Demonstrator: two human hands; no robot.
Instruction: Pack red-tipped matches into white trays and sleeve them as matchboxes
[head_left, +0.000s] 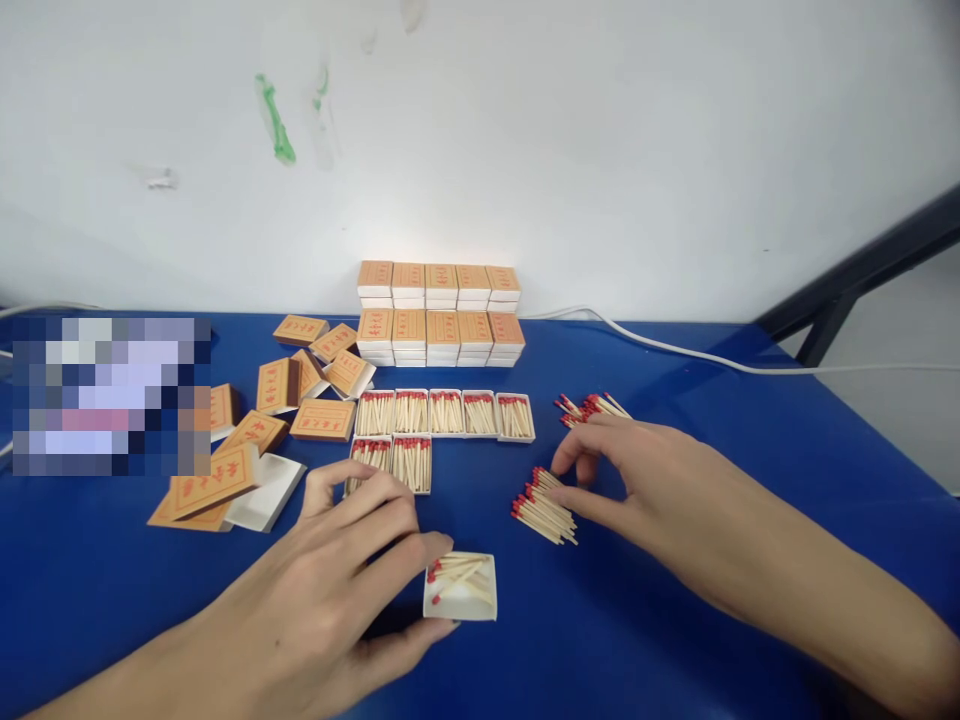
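Note:
My left hand [322, 590] grips a white matchbox tray [487, 606] by its left side, between thumb and fingers. A few loose red-tipped matches lie askew inside it. To the right, my right hand [637, 480] has thumb and forefinger closed at the upper edge of a small pile of matches [544, 515]; how many are pinched I cannot tell. Another heap of matches [592, 408] shows behind that hand and is partly covered. Beyond my left fingers, open trays filled with matches [447, 412] stand in a row, with two more in front, one partly hidden by my fingers.
Orange-topped matchboxes [442, 335] are stacked in two rows against the white wall [600, 150]. Several orange sleeves [322, 420] and a white tray [266, 495] lie scattered on the left. A white cable [675, 350] runs along the back of the blue table [675, 640].

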